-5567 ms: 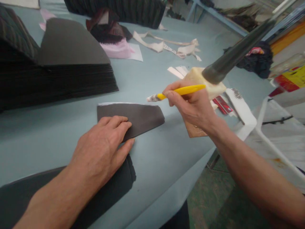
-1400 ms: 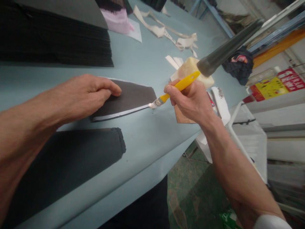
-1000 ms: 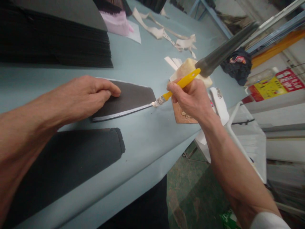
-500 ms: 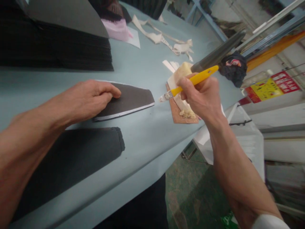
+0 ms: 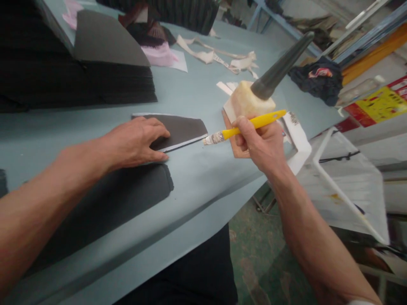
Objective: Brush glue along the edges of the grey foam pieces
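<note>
A dark grey wedge-shaped fabric piece [image 5: 182, 128] with white glue along its edges lies on the pale blue table [image 5: 190, 178]. My left hand [image 5: 136, 142] rests on its left part, fingers bent and pressing it down. My right hand [image 5: 262, 142] is closed round a yellow-handled brush [image 5: 244, 127], whose whitish bristles hover just right of the piece's narrow end. Behind the brush stands a cream glue bottle [image 5: 251, 101] with a long dark cone nozzle.
A tall stack of dark cut pieces [image 5: 79, 72] fills the back left. A second dark pile [image 5: 104, 203] lies at the near edge under my left arm. Cream strips [image 5: 222, 57] and pink cloth [image 5: 160, 55] lie farther back. The table edge drops off to the right.
The brush ran along the piece's near edge, leaving a white line, then lifted off toward the glue bottle. It now hovers beside the narrow end. My left hand has slid down to the near edge.
</note>
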